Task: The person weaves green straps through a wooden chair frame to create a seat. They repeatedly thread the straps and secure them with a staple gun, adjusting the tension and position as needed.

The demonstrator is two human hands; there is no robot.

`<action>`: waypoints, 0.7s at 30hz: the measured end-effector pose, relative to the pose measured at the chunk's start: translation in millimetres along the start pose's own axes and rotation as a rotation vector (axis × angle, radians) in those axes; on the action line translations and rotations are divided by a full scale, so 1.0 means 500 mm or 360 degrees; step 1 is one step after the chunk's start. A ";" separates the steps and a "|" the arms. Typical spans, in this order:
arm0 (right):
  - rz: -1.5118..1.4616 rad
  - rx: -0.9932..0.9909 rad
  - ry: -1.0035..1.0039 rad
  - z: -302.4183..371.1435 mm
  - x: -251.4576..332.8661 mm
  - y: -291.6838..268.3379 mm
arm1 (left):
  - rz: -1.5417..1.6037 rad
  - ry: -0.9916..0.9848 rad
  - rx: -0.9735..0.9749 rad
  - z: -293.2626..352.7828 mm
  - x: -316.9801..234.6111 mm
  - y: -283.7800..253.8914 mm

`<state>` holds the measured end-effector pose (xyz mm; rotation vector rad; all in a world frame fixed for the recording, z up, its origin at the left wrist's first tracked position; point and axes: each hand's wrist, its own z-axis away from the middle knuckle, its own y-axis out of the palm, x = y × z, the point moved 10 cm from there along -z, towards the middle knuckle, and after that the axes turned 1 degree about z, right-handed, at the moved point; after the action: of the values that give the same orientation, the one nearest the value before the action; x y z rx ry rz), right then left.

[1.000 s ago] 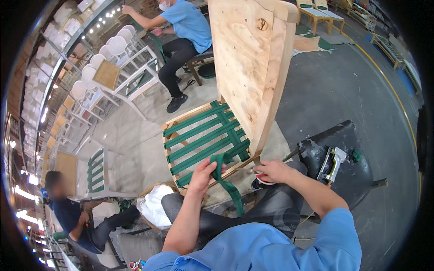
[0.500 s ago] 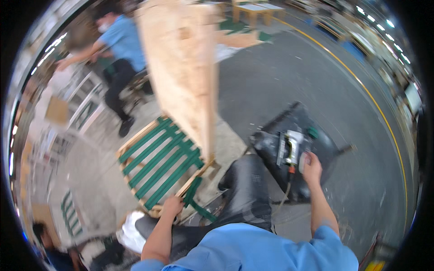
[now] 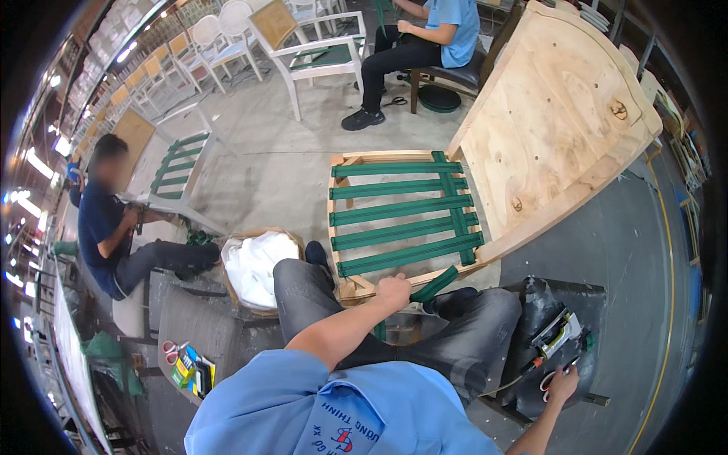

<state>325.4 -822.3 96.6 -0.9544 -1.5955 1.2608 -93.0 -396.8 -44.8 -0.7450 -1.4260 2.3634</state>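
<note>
Before me is a wooden chair frame [image 3: 356, 157] with its plywood back [image 3: 553, 114] at the right. Several green webbing straps [image 3: 402, 209] run across its seat, with one crossing them near the back. My left hand [image 3: 394, 292] is closed on the near rail, and a loose green strap [image 3: 436, 285] lies beside its fingers. Off to the right, my right hand [image 3: 563, 385] is closed around scissors [image 3: 546, 385] with red and white handles, over a black padded seat [image 3: 523, 318]. An air stapler [image 3: 559, 334] with a hose lies on that seat.
A basket lined with a white bag [image 3: 262, 265] stands left of my knee. A grey chair [image 3: 199, 326] holds more scissors and small boxes. One person [image 3: 114, 220] sits at the left; another [image 3: 447, 38] sits beyond the frame, near white chairs [image 3: 303, 57].
My view has swung left, so the chair frame appears further right and turned. My left hand stays at the seat rail. My right hand remains over the black seat, now with scissors visible in it.
</note>
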 end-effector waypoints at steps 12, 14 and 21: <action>-0.2098 0.1350 -0.1104 0.250 0.849 0.080 | 0.1995 0.0447 0.0058 0.044 -0.106 -0.362; -0.2205 0.1818 -0.1148 0.350 0.959 0.061 | 0.2187 0.0440 -0.0080 0.091 -0.076 -0.422; -0.1650 0.2233 -0.1068 0.524 0.980 0.158 | 0.2978 0.0282 -0.0057 0.152 0.122 -0.411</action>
<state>-80.0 -435.1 71.3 1.1115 -0.8857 1.4443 -191.2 -325.7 147.6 -3.1265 -0.4372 2.8982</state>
